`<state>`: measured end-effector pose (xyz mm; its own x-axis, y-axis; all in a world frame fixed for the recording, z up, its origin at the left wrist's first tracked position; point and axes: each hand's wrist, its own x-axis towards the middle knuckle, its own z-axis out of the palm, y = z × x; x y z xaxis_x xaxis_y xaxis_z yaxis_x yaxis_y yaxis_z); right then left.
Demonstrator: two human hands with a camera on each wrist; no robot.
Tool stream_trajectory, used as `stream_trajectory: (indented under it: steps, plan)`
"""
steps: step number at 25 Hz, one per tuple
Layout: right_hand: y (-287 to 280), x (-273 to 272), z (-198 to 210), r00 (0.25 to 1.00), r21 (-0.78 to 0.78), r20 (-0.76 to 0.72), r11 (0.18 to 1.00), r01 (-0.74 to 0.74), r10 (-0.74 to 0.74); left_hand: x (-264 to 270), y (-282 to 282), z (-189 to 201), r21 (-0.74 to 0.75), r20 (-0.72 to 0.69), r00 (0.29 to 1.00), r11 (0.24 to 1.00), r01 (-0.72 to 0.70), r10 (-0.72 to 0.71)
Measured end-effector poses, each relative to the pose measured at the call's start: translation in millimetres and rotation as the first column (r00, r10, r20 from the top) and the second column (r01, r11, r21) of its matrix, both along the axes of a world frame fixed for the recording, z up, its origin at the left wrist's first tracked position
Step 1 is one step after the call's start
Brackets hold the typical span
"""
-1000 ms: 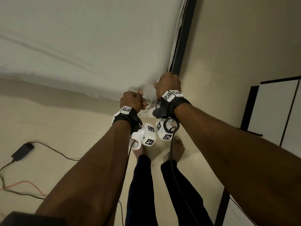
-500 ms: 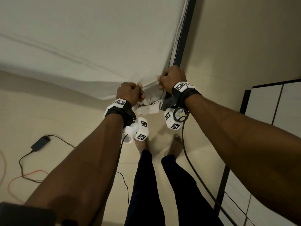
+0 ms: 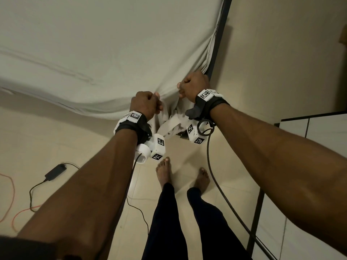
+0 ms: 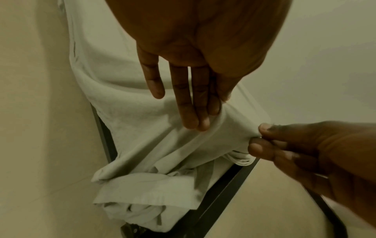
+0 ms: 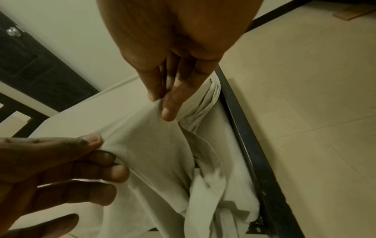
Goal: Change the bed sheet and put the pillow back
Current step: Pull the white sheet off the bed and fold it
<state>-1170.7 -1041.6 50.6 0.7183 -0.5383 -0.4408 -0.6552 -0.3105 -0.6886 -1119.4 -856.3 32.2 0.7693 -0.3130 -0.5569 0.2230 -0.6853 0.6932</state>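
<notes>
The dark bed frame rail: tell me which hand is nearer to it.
Right. The right hand grips the sheet right beside the bed frame rail; the left hand pinches the same sheet further from it, towards the bed's middle.

Both forearms are bare — each wrist wears a black strap (image 3: 131, 126) topped by a white tag with a black square code. White camera blocks (image 3: 156, 146) with similar codes hang beneath, trailing black cables (image 3: 216, 177). Dark trousers (image 3: 165, 222), bare feet (image 3: 164, 169).
</notes>
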Motion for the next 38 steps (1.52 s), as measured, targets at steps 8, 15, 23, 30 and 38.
stream_trajectory:
  steps: [8,15,23,30,38]
  plan:
    - [-17.1,-25.8,-31.0,0.982,-0.002,-0.158,0.994,-0.109,0.107,-23.4,25.3,-31.7,0.204,-0.065,0.993,0.973,0.108,-0.097]
    - [-64.0,-51.2,29.3,0.984,-0.009,-0.173,0.999,-0.04,0.038,-30.7,-2.5,23.0,0.306,-0.011,0.972,0.925,0.227,-0.235]
    - [-191.4,-28.5,77.2,0.985,0.026,-0.145,0.996,-0.087,0.089,3.6,-158.7,82.5,0.334,0.076,0.951,0.906,0.259,-0.3]
    - [-326.6,20.8,122.4,0.977,-0.078,-0.148,0.983,-0.166,0.153,49.7,-301.2,130.7,0.291,0.18,0.941,0.929,0.228,-0.288]
    - [-408.4,129.3,117.4,0.972,-0.069,-0.155,0.979,-0.189,0.177,157.5,-375.6,104.7,0.321,0.146,0.938,0.911,0.257,-0.315]
